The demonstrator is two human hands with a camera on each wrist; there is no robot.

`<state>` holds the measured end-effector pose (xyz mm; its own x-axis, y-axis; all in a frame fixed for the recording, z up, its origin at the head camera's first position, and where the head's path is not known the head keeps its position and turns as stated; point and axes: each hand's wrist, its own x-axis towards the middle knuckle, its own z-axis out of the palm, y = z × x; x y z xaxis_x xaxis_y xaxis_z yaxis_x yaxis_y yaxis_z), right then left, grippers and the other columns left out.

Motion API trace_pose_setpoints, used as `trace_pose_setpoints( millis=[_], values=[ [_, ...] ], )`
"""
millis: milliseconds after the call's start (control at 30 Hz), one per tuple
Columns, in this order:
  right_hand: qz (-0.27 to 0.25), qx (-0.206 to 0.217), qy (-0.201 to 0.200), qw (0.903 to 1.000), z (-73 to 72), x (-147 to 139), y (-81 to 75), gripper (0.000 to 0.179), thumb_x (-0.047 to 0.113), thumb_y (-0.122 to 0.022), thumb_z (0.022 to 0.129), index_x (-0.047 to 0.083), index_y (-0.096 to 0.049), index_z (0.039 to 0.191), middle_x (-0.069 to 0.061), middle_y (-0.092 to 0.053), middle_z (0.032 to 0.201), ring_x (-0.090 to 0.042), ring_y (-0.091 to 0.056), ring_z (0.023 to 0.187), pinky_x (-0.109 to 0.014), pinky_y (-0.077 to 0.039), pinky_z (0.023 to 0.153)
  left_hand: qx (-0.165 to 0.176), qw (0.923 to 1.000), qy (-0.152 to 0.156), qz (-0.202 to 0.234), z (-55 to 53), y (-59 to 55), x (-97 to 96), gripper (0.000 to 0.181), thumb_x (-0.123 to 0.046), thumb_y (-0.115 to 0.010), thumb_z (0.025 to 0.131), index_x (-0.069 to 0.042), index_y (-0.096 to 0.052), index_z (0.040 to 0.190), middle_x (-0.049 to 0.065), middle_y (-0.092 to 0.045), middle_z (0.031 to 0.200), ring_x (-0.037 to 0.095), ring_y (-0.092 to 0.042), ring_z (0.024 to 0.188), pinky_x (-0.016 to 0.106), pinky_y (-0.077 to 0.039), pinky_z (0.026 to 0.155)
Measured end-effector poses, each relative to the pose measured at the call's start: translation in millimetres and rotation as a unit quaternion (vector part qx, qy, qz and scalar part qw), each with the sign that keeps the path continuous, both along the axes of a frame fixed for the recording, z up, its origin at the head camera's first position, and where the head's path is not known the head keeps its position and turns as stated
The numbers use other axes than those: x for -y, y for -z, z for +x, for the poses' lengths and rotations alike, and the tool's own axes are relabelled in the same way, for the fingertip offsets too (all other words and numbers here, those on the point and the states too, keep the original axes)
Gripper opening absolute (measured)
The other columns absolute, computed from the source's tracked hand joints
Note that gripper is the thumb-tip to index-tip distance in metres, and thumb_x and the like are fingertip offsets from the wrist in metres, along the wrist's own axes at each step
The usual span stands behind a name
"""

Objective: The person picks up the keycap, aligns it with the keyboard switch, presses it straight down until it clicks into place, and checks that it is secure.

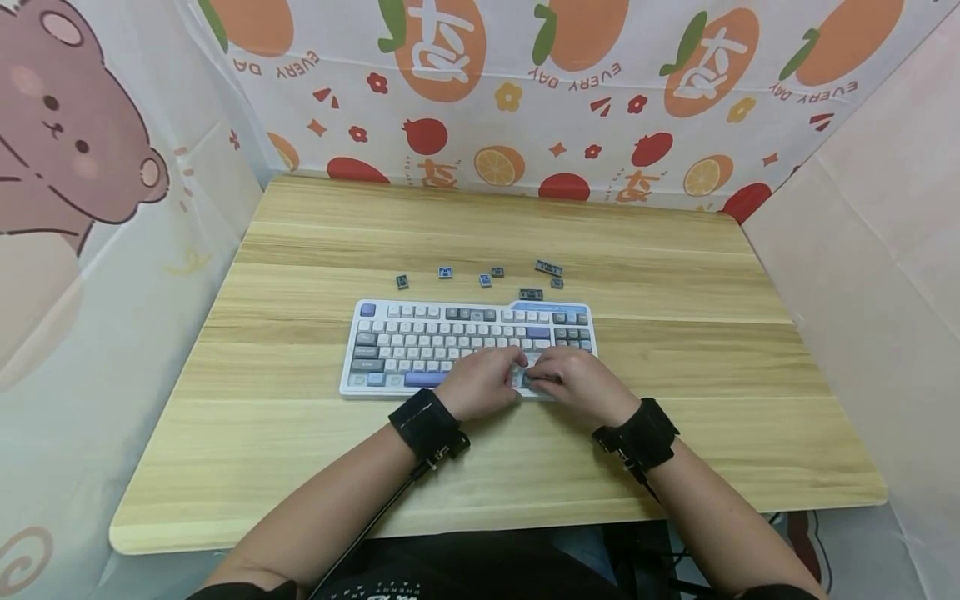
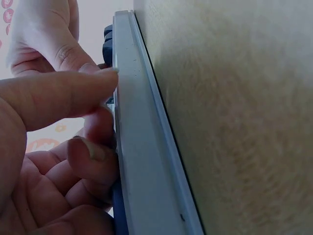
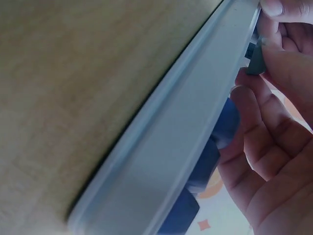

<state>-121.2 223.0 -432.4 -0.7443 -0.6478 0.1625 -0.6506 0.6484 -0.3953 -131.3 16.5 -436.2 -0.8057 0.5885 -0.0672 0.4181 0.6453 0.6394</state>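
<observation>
A white-framed keyboard with white, grey and purple keys lies on the wooden table. My right hand is at its lower right part. Between thumb and fingers it pinches a grey-green keycap, tilted at the keyboard's front edge. My left hand is close beside it, over the keys right of the purple space bar. In the left wrist view its thumb reaches the white front edge, with the other fingers curled below. Whether those fingers hold something is hidden.
Behind the keyboard lie several loose keycaps, including a small one, a blue one and a long one. Another long keycap is right by the keyboard's back edge. Fabric with fruit prints hangs at the table's far edge.
</observation>
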Motion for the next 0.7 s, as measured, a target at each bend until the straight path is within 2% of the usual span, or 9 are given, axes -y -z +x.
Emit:
trace_pose_setpoints(
  millis=[133,533,700],
  values=[
    [0.011,0.000,0.001,0.9999,0.4,0.1,-2.5,0.012,0.011,-0.075,0.086,0.013,-0.078,0.098,0.003,-0.070,0.093,-0.008,-0.063,0.086,-0.025,-0.053,0.076,-0.007,1.0000,0.005,0.003,0.0,-0.5,0.1,0.049,-0.013,-0.080,0.074,-0.012,-0.063,0.120,-0.005,-0.055,0.072,0.011,-0.051,0.063,0.027,-0.042,0.055],
    [0.086,-0.031,-0.018,0.9956,5.5,9.2,-9.9,0.019,0.008,-0.074,0.087,0.009,-0.076,0.105,0.000,-0.069,0.097,-0.009,-0.063,0.089,-0.023,-0.053,0.076,0.003,0.9999,0.000,0.014,-0.2,1.8,1.0,0.052,-0.014,-0.082,0.072,-0.014,-0.060,0.119,-0.005,-0.056,0.072,0.011,-0.051,0.062,0.027,-0.042,0.056],
    [0.100,-0.042,-0.036,0.9934,5.1,12.7,-11.1,0.020,0.008,-0.072,0.088,0.007,-0.075,0.108,-0.003,-0.068,0.100,-0.011,-0.064,0.091,-0.023,-0.054,0.077,0.004,0.9999,-0.003,0.013,1.0,1.8,1.6,0.051,-0.015,-0.082,0.073,-0.014,-0.060,0.118,-0.006,-0.056,0.073,0.011,-0.052,0.063,0.027,-0.043,0.057]
  ],
)
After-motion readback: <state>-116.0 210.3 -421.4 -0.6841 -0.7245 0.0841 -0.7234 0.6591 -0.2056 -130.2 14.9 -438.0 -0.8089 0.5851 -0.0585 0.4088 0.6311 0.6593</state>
